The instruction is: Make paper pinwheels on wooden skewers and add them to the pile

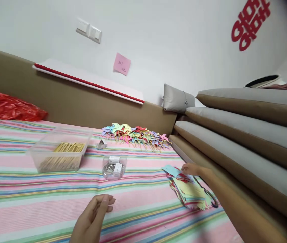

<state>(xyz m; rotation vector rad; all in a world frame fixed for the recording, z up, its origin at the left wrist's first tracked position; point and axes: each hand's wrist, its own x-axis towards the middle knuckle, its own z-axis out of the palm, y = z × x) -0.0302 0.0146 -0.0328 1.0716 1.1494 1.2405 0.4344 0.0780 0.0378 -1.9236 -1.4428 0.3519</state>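
My right hand (192, 168) is closed at the far end of a pile of cut paper sheets (186, 189), its fingertips at the edge of a light blue paper sheet (171, 170). Yellow, red and green sheets show in that pile, and dark scissors handles (211, 197) stick out on its right side. My left hand (93, 216) hovers over the striped cloth (44, 209), fingers curled toward the thumb, with nothing visible in it. Ahead of it stands a clear round tub (114, 168) of small metal pieces, which I cannot make out exactly.
Many paper pinwheels (138, 136) on sticks lie by the backboard (82, 108). A clear plastic box (57, 158) of wooden sticks is at left, near a small silvery piece (101, 144). A red plastic bag (11, 107) lies far left. Stacked cushions (244, 135) border the right side.
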